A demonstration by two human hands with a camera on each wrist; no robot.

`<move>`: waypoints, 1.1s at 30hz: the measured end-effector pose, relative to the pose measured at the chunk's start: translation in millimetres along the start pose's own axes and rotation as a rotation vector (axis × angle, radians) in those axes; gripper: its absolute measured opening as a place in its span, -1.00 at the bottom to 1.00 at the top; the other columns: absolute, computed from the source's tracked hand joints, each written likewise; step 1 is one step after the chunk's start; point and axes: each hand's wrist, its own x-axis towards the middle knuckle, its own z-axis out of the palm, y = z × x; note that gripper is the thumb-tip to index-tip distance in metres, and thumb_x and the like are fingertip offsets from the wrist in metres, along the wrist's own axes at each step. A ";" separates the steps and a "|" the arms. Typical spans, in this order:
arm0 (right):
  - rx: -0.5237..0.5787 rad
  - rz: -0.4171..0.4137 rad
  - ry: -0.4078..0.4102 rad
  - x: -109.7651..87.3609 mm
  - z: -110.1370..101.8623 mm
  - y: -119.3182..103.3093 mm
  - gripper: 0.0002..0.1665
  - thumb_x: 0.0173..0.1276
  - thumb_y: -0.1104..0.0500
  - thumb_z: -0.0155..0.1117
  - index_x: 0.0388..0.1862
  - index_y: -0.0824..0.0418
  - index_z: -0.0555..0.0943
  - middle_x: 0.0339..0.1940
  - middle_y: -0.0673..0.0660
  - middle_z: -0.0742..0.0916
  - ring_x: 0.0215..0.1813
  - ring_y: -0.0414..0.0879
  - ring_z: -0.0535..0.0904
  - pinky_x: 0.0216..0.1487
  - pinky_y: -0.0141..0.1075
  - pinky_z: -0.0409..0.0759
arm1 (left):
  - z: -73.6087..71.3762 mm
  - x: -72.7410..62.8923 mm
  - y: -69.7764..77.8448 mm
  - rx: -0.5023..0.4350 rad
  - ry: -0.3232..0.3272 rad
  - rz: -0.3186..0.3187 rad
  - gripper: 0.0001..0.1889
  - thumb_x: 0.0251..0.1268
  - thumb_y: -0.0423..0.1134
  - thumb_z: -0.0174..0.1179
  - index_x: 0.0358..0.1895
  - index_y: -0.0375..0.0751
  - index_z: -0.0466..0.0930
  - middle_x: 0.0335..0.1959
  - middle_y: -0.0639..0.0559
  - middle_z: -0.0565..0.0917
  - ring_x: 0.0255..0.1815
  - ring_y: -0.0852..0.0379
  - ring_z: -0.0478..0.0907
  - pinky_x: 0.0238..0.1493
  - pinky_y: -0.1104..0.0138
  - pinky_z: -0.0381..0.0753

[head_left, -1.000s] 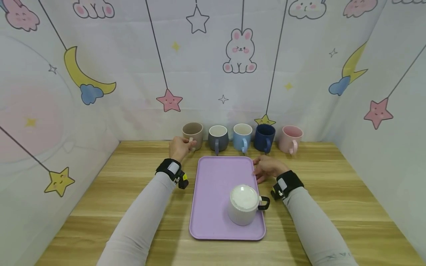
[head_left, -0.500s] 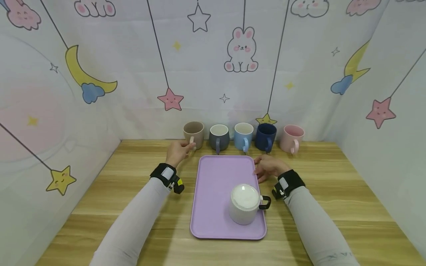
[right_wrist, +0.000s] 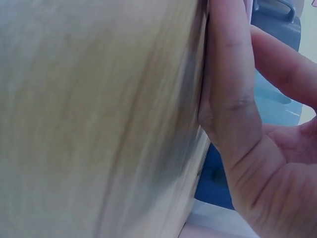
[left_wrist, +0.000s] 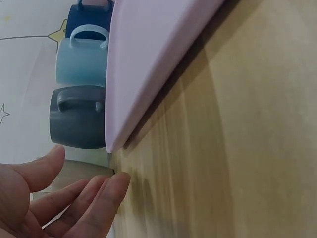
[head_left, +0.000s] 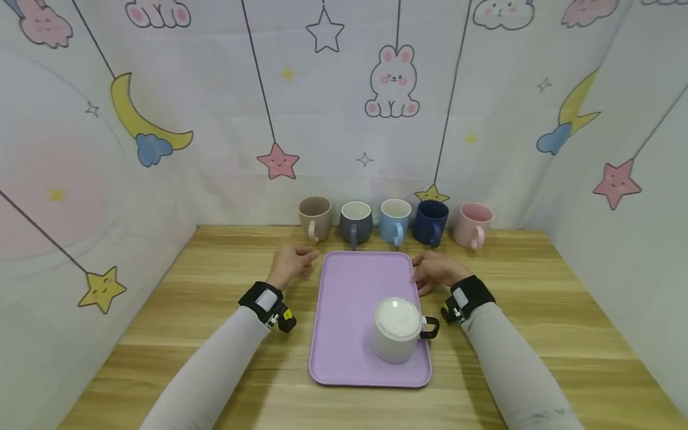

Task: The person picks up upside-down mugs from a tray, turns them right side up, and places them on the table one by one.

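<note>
Just left of the far left corner of the lilac tray (head_left: pixel 344 286), my left hand (head_left: pixel 292 264) is held in the air, holding nothing. Its thumb (left_wrist: pixel 47 168) and fingers (left_wrist: pixel 106 201) are spread apart in the left wrist view. The beige mug (head_left: pixel 317 216) stands upright behind this hand, its handle facing me. My right hand (head_left: pixel 438 270) touches the tray's right edge; its fingers lie fairly straight along that edge in the right wrist view, thumb apart. On the tray's near right part, a white mug (head_left: pixel 395 337) stands upside down, its black handle past the rim.
Along the back wall, right of the beige mug, stand a grey mug (head_left: pixel 356 226), a light blue mug (head_left: pixel 394 222), a navy mug (head_left: pixel 428 221) and a pink mug (head_left: pixel 470 224). A patterned curtain (head_left: pixel 333 119) hangs behind the wooden table (head_left: pixel 231 269).
My left hand has let go of the beige mug's handle and drawn back toward me, down to the tray's left side. The right hand stays at the tray's right edge.
</note>
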 end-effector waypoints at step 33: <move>-0.324 -0.291 -0.077 -80.8 -6.0 -32.2 -0.65 0.50 0.32 0.20 0.15 0.52 0.50 -0.17 0.35 0.64 -0.18 0.16 0.67 -0.14 0.00 0.82 | 17.7 -19.9 -9.8 0.110 -0.169 -0.043 -0.51 0.31 -0.52 0.37 0.31 -0.45 0.58 -0.23 -0.14 0.66 -0.38 0.14 0.68 -0.38 0.32 0.80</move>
